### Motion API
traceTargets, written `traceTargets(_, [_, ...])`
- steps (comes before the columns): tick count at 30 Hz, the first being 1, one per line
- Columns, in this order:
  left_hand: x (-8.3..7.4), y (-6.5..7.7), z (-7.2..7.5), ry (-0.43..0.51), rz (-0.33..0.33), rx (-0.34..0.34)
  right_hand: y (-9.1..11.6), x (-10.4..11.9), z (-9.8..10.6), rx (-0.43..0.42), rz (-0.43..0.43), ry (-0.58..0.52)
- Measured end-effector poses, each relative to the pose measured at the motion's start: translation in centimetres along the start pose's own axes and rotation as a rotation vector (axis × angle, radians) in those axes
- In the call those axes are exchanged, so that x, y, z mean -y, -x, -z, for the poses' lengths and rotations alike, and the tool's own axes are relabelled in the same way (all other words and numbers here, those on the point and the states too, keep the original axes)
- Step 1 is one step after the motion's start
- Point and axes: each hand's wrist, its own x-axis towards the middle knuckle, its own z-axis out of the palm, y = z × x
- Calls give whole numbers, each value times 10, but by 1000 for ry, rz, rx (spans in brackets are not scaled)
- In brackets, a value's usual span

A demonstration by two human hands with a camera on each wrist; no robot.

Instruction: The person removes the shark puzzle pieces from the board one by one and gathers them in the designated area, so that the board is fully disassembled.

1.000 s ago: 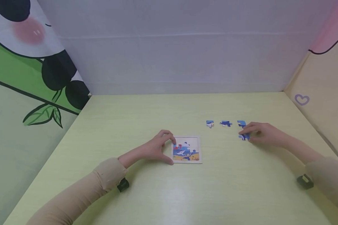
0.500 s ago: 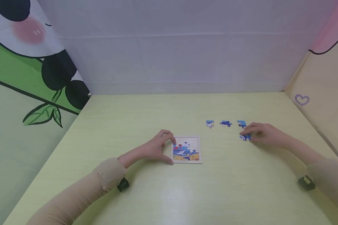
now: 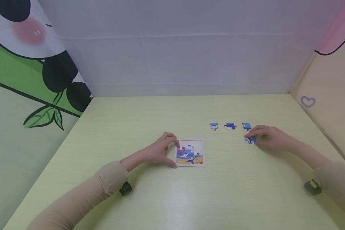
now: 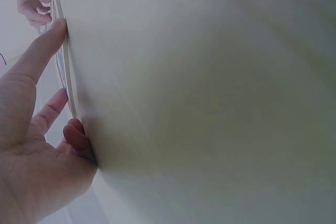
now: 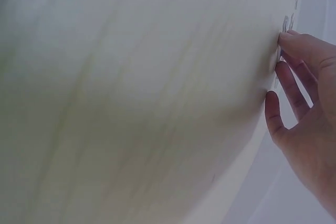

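A square jigsaw board [image 3: 204, 156] with a pale rim lies near the middle of the table, its lower part filled with a blue sea picture above yellow sand. My left hand [image 3: 158, 151] holds it along the left side, thumb at the near corner and fingertips at the upper edge. In the left wrist view, the thumb [image 4: 55, 32] presses against the board's thin edge. To the right, my right hand [image 3: 273, 138] pinches a blue and white jigsaw piece [image 3: 250, 140] between thumb and fingers, low over the table. The fingers [image 5: 286, 80] partly hide that piece in the right wrist view.
Three loose jigsaw pieces lie in a row behind the board: a blue and white one [image 3: 214, 126], a dark blue one [image 3: 230, 126], and a blue corner-like one [image 3: 246, 126] close by the right fingertips. A pale cloth wall [image 3: 184, 64] borders the table's back.
My right hand has shifted slightly to the right together with the pinched jigsaw piece, then stayed still. The left hand and the board look unchanged.
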Motion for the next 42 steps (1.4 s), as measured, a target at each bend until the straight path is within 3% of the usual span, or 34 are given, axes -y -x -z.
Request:
traceTargets(13, [2,-1,0,-13,-6,4,1,-1,-1,4,-21,1])
traceTargets(23, [0,-1,0,-5,-6,1,1,0,-1,-26,24,2])
traceTargets(42, [-1,1,1,4,-23,2,-1,4,-2,16,-86,-1])
